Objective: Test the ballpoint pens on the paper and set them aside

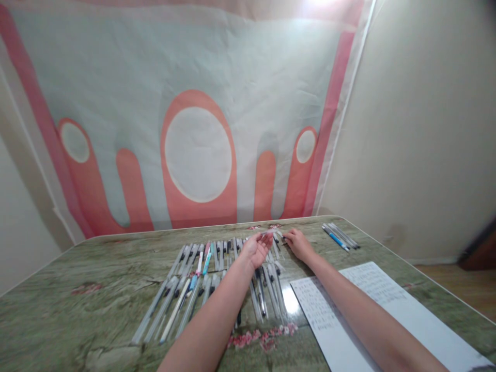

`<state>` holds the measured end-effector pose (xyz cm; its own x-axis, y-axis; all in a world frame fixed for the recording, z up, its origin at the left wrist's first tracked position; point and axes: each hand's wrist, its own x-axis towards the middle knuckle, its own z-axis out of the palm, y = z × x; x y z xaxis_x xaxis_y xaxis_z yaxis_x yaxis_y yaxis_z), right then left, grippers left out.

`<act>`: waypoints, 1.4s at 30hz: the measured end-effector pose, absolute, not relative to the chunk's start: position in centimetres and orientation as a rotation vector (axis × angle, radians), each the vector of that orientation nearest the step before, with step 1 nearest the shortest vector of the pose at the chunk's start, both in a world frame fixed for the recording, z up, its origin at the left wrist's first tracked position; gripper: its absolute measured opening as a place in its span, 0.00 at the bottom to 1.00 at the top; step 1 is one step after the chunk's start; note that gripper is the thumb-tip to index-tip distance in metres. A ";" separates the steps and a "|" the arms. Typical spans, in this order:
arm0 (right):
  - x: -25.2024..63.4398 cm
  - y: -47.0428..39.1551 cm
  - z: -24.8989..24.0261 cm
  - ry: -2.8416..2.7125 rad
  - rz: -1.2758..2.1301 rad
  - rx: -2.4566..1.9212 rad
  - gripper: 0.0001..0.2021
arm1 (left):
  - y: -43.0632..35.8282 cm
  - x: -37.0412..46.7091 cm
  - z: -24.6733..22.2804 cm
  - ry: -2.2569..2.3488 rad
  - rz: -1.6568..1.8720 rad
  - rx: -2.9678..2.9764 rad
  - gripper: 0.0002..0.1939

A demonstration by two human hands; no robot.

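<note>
My left hand (257, 251) is turned palm up over the far part of the pen rows, its fingers curled. A clear pen (268, 232) seems to lie at its fingertips, though it is small and faint. Just to the right, my right hand (299, 244) is closed in a pinch, with the dark end of a slim pen (285, 236) showing at the fingertips. Below the hands, two rows of pens lie side by side, mostly clear with black parts. Among them are a cream pen (175, 311) and a turquoise pen (207, 260). My left forearm hides part of the near row.
An open notebook (391, 315) with handwriting lies under my right forearm. Several pens, one a blue pen (335, 238), lie at the table's far right. The wood-patterned table (58, 310) meets a wall hanging (244, 67) behind.
</note>
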<state>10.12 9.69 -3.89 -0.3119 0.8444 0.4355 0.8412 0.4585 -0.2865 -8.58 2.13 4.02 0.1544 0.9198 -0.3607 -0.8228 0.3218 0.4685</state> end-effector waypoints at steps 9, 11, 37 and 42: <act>9.9 9.1 -3.4 -2.184 0.021 -1.394 0.10 | 2.1 -8.6 4.1 0.663 1.271 0.176 0.08; 9.8 8.9 -3.2 -2.183 0.037 -1.406 0.10 | 2.1 -8.6 4.1 0.662 1.269 0.174 0.08; 7.2 5.3 3.6 -1.802 0.788 -0.673 0.09 | 2.6 -8.6 3.3 0.748 1.386 0.273 0.07; 7.1 5.3 3.7 -1.823 0.733 -0.674 0.10 | 2.4 -8.5 3.4 0.754 1.399 0.301 0.07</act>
